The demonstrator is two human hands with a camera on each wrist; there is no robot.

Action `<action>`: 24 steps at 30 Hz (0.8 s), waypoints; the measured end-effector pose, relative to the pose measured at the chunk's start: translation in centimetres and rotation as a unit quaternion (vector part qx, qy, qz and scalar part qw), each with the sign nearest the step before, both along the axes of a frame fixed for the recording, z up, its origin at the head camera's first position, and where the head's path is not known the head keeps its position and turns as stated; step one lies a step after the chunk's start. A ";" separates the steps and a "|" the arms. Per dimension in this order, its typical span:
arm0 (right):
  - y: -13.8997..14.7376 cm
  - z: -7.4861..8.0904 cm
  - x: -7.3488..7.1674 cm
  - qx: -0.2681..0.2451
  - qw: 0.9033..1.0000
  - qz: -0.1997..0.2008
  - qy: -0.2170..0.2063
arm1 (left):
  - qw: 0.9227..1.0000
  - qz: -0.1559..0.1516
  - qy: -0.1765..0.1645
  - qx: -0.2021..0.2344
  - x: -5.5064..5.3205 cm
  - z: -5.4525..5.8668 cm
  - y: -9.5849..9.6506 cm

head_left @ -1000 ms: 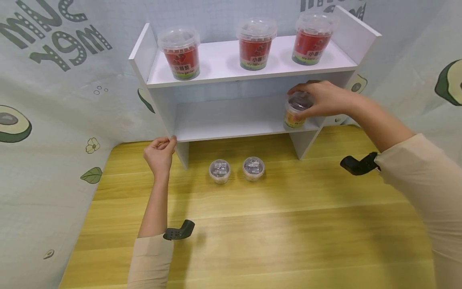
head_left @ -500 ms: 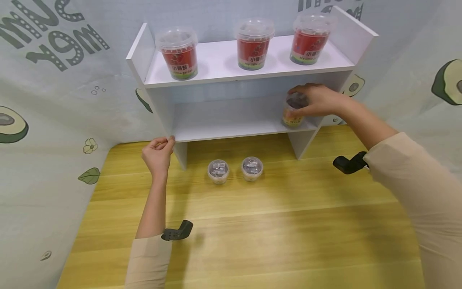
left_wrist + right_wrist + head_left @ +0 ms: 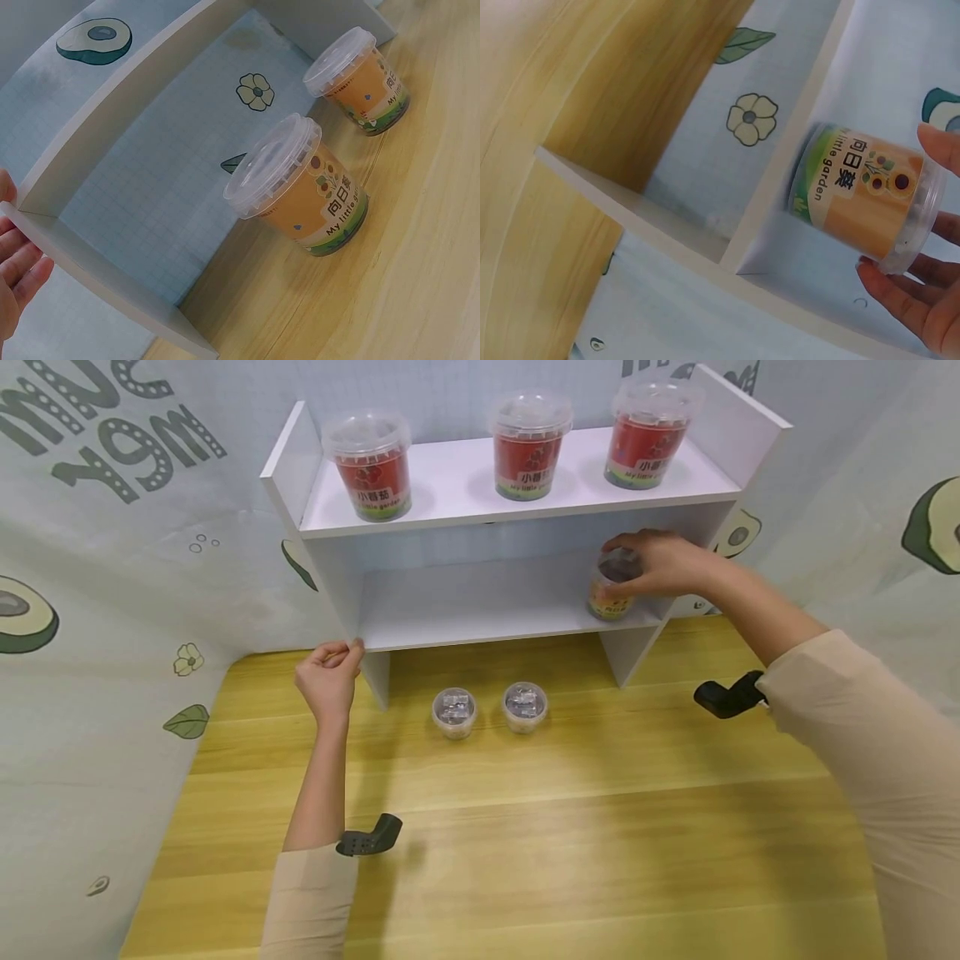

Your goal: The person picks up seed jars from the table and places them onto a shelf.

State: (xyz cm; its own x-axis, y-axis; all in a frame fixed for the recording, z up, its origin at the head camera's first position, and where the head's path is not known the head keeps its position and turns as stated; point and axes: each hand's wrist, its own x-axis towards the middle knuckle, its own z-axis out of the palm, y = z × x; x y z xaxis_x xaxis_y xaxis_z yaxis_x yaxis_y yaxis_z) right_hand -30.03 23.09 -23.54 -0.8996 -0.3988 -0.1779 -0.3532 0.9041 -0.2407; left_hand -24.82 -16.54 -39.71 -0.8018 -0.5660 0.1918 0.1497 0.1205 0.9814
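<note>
My right hand (image 3: 663, 564) grips a clear-lidded plastic cup (image 3: 862, 187) with an orange sunflower label, thumb and fingers round its lid end. This cup stands on the lower board at the right end of a white shelf unit (image 3: 480, 606). With thumb and fingers, my left hand (image 3: 328, 681) pinches the unit's front left edge near the lower board. Two similar orange-labelled cups, a nearer one (image 3: 304, 195) and a farther one (image 3: 364, 86), stand upright on the table below the lower board.
Three red-labelled cups stand on the top board: left (image 3: 375, 485), middle (image 3: 528, 464) and right (image 3: 647, 447). The unit's side panels rise at both ends. Behind it hangs a pale cloth (image 3: 142, 577) printed with avocados. A wooden table (image 3: 525, 843) spreads out in front.
My right forearm has swung a little to the left, the hand still round the cup at the right end of the lower board. My left hand keeps its hold on the shelf unit.
</note>
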 end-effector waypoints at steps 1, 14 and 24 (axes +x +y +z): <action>0.0 -0.1 0.0 0.000 1.000 -0.002 -0.002 | 1.000 0.000 0.001 0.000 0.0 0.0 0.0; 0.3 -0.6 -0.3 -0.003 1.000 -0.008 -0.004 | 1.000 0.003 0.002 0.000 0.0 0.0 0.0; 0.3 -0.4 -0.2 0.004 1.000 -0.011 -0.003 | 1.000 -0.006 0.000 0.001 0.1 0.2 0.1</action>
